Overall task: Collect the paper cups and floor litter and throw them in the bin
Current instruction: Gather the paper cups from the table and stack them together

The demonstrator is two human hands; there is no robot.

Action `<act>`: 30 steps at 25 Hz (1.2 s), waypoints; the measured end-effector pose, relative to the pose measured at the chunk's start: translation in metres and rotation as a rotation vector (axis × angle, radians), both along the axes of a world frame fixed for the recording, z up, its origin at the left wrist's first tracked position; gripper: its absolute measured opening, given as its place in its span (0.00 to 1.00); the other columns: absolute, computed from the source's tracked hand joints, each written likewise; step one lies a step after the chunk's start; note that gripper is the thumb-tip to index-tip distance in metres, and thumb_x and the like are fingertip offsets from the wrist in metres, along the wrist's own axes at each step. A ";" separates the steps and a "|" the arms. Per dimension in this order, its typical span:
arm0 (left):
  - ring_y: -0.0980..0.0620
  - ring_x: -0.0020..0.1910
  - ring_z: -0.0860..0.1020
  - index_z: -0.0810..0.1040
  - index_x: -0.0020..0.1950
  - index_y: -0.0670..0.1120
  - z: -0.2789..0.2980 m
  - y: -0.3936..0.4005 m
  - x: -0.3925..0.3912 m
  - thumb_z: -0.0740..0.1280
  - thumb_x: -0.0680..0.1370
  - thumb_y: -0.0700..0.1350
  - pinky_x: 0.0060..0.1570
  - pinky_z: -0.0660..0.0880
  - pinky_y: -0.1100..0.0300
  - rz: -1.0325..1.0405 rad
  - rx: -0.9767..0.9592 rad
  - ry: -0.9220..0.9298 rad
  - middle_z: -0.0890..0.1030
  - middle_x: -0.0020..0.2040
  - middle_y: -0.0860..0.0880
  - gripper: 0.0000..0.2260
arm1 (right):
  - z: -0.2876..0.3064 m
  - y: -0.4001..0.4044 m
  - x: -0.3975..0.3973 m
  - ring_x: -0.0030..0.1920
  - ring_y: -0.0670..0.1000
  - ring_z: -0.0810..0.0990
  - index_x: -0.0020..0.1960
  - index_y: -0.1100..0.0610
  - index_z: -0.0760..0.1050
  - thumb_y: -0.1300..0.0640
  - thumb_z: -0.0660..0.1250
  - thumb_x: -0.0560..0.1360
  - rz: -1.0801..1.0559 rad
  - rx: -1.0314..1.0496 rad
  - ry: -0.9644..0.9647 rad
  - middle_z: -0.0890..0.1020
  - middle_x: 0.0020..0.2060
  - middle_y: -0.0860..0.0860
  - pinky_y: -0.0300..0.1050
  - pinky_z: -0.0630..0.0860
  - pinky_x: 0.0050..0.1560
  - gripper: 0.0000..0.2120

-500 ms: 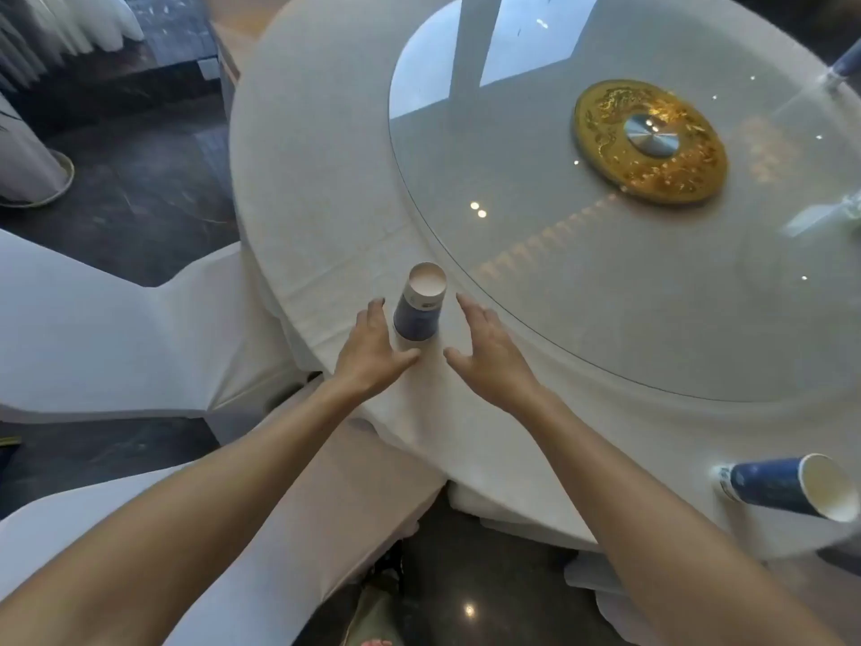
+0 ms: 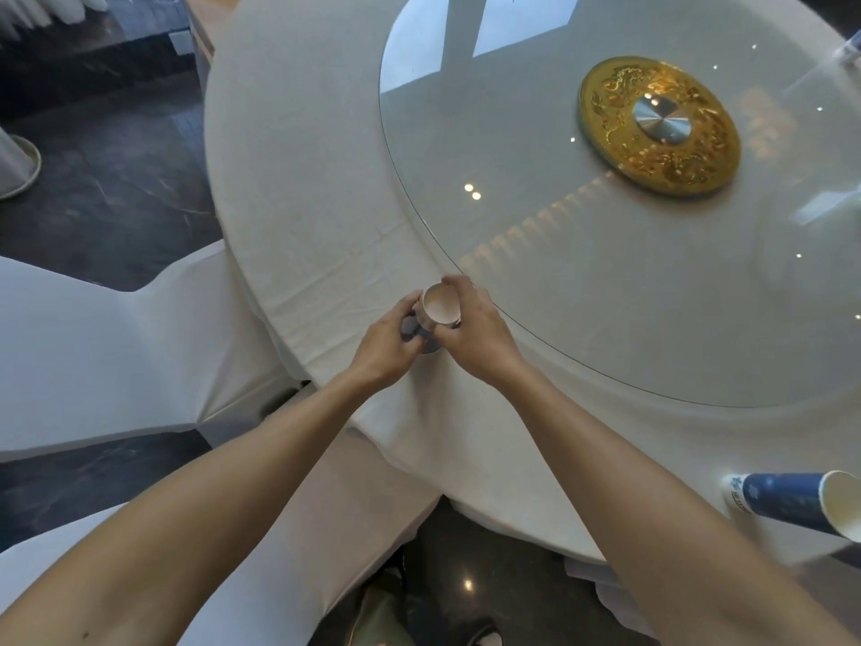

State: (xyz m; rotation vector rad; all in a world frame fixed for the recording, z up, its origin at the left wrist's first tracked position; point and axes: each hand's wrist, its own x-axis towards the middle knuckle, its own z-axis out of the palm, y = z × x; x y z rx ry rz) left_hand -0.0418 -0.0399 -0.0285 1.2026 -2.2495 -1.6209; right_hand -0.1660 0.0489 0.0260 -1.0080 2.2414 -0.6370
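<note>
Both hands are wrapped around one upright paper cup [image 2: 440, 312] at the near edge of the table [image 2: 298, 188], and it's a two-sided clasp: the left hand [image 2: 389, 342] curls in from the left with its fingers [image 2: 410, 305] pressed against the cup's blue wall, while the right hand [image 2: 475, 335] comes over from the right, its fingers hooked round the far side of the rim and its thumb tucked low against the front. Neither hand is spread; each is closed snugly to the width of the cup, with the white mouth showing between them and a bit of dark blue body peeking out below the knuckles. Whether the cup's base is on the white tablecloth or just off it, I cannot tell, since the hands cover it. That cup sits on the cloth just outside the rim of the round glass turntable [image 2: 605, 282], which carries a gold disc [image 2: 659, 125] at its centre. Over to the right, well apart from the hands, a second paper cup [image 2: 792, 501] lies on its side at the table's edge, blue wall up, open mouth facing right. White-covered chairs [image 2: 107, 347] stand to the left on the dark floor [image 2: 107, 179].
</note>
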 end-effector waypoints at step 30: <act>0.52 0.53 0.83 0.72 0.68 0.52 0.039 0.359 -0.174 0.80 0.70 0.36 0.43 0.78 0.60 -0.064 0.298 0.083 0.80 0.58 0.52 0.31 | -0.002 0.471 -0.206 0.81 0.64 0.50 0.81 0.53 0.55 0.42 0.71 0.74 -0.409 0.380 0.299 0.52 0.81 0.60 0.64 0.56 0.77 0.43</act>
